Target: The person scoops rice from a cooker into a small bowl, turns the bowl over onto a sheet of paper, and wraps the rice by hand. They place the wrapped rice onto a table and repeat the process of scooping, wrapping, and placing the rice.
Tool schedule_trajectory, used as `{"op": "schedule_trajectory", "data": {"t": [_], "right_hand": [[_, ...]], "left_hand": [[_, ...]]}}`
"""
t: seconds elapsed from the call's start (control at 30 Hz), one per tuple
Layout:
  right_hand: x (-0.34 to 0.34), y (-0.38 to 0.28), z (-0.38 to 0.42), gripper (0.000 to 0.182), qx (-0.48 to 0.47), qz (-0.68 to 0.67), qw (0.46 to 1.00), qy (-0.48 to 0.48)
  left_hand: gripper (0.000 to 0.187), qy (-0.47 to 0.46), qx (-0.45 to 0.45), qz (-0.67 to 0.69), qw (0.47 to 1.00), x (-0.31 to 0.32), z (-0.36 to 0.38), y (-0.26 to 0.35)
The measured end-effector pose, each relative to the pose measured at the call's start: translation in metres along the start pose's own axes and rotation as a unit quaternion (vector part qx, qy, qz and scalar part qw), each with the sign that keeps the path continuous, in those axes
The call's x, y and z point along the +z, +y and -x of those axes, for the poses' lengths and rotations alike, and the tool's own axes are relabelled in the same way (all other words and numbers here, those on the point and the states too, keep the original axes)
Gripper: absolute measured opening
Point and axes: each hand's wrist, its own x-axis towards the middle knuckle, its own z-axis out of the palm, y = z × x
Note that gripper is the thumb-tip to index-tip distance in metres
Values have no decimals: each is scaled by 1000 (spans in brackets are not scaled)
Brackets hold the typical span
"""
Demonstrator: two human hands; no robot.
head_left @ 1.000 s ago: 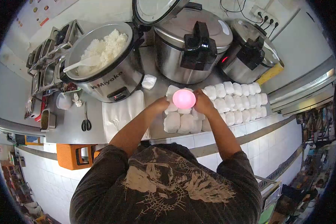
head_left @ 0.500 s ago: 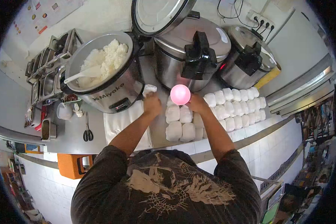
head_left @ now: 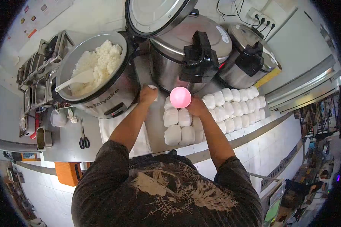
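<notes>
Over the counter, my right hand (head_left: 196,106) is closed on a round pink cup (head_left: 180,97), beside rows of white wrapped bundles (head_left: 171,117). My left hand (head_left: 147,94) is closed around a small white item (head_left: 152,87), most of it hidden by the fingers. Left of that hand stands an open rice cooker (head_left: 119,96) holding white rice (head_left: 106,60) and a white paddle (head_left: 77,80). White sheets (head_left: 140,140) lie flat below my left hand.
Two closed cookers, one large (head_left: 166,70) and one smaller (head_left: 236,72), stand at the back. Scissors (head_left: 84,142), a clear plastic cup (head_left: 58,118) and metal trays (head_left: 39,90) are at the left. An orange stool (head_left: 67,172) is below the counter edge. A person (head_left: 295,191) is at the far right.
The view has shifted slightly. My left hand now covers more of the small white item. My right hand stays at the pink cup.
</notes>
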Motion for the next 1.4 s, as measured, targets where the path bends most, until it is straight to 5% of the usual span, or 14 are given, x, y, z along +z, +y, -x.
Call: {"op": "schedule_trajectory", "data": {"t": [0.03, 0.1, 0.2, 0.33, 0.4, 0.5, 0.6, 0.7, 0.8, 0.9, 1.2, 1.3, 1.4], "right_hand": [[-3, 0, 1, 28, -26, 19, 999, 3], [-11, -4, 3, 28, -80, 57, 995, 9], [-18, -16, 9, 30, -15, -71, 995, 71], [-19, -19, 14, 30, 12, -105, 989, 100], [-21, -19, 15, 30, 53, -108, 991, 66], [-20, -16, 14, 33, 82, -106, 990, 55], [-16, -14, 16, 32, 118, -87, 987, 61], [-21, -12, 23, 31, 55, -98, 987, 113], [-27, -12, 25, 32, 59, -121, 982, 130], [-27, -6, 25, 34, -7, -75, 981, 181], [-36, -4, 39, 31, 50, -113, 971, 204], [-49, -4, 54, 29, 67, -153, 963, 212], [-57, -3, 81, 32, 174, -293, 915, 214]], "left_hand": [[39, -82, -49, 180, 979, 5, 4, 0], [41, -231, -140, 509, 817, 20, 23, 0], [42, -294, -71, 630, 716, 77, 23, -13], [46, -230, 69, 211, 948, 28, 76, 36], [47, -166, 128, -61, 976, 40, 70, 41], [51, 46, 177, -78, 980, 90, 60, 15], [55, -102, 146, 18, 984, 89, 47, 7], [64, -255, 22, 290, 922, 39, 69, 23], [66, -136, 80, 250, 955, 69, 54, 6], [65, -194, 72, 270, 940, 70, 46, 4], [62, -120, 59, 245, 960, 20, 83, 29], [57, -45, 133, 221, 965, 88, 35, -33], [51, 4, 195, 107, 975, 13, 87, 0]]}}
